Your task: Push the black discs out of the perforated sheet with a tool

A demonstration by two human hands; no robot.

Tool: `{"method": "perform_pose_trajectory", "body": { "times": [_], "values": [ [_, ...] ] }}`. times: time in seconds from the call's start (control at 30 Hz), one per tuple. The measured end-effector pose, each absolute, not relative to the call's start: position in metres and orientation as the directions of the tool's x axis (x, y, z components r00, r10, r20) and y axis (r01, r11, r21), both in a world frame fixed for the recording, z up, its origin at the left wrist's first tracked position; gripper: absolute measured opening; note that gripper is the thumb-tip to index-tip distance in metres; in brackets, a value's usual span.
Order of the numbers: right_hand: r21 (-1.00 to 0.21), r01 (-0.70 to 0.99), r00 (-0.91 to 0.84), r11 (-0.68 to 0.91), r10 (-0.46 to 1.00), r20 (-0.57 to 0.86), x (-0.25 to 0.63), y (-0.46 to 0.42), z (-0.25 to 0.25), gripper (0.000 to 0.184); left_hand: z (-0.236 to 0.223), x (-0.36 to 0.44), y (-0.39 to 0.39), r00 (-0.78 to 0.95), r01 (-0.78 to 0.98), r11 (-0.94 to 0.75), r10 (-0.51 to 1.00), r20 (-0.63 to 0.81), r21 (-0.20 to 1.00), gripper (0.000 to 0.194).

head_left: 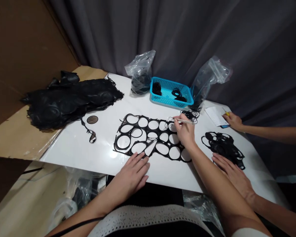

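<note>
A black rubber sheet with round holes punched out lies flat on the white table. My left hand rests flat on the sheet's near edge, fingers stretched out. My right hand is closed on a thin white stick-like tool over the sheet's right end, its tip near a loose black ring.
A heap of black rubber scrap lies far left. A blue basket and two plastic bags stand at the back. Another person's hands rest at the right, beside a tangled black scrap. A brown disc lies loose.
</note>
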State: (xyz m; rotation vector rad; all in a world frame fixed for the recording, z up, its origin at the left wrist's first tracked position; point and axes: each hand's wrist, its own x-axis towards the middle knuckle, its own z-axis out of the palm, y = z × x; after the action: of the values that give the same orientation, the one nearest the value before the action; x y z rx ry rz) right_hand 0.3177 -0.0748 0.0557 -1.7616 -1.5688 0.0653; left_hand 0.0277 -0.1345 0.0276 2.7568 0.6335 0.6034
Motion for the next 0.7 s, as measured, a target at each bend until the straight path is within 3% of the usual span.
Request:
{"method": "perform_pose_trajectory", "body": {
  "times": [0.23,0.33,0.4,0.53,0.7],
  "values": [
    [-0.72,0.693,0.474,-0.038,0.776,0.416,0.342,-0.043,0.063,0.012,0.022,0.026,-0.138,0.813,0.365,-0.862,0.479,0.33,0.351,0.031],
    [-0.937,0.349,0.564,-0.032,0.805,0.183,0.343,-0.041,0.065,0.018,0.029,0.023,-0.136,0.827,0.347,-0.854,0.474,0.302,0.388,0.031],
    [-0.998,0.013,0.469,-0.068,0.881,-0.054,0.335,-0.044,0.064,0.025,0.036,0.02,-0.134,0.827,0.331,-0.832,0.483,0.289,0.445,0.032],
    [-0.876,-0.411,0.195,-0.253,0.914,-0.356,0.306,-0.059,0.056,0.033,0.048,0.012,-0.127,0.762,0.343,-0.789,0.551,0.34,0.509,0.031],
    [-0.741,-0.557,-0.023,-0.375,0.899,-0.437,0.272,-0.075,0.053,0.025,0.047,-0.003,-0.124,0.693,0.488,-0.785,0.614,0.378,0.381,0.029]
  ]
}}
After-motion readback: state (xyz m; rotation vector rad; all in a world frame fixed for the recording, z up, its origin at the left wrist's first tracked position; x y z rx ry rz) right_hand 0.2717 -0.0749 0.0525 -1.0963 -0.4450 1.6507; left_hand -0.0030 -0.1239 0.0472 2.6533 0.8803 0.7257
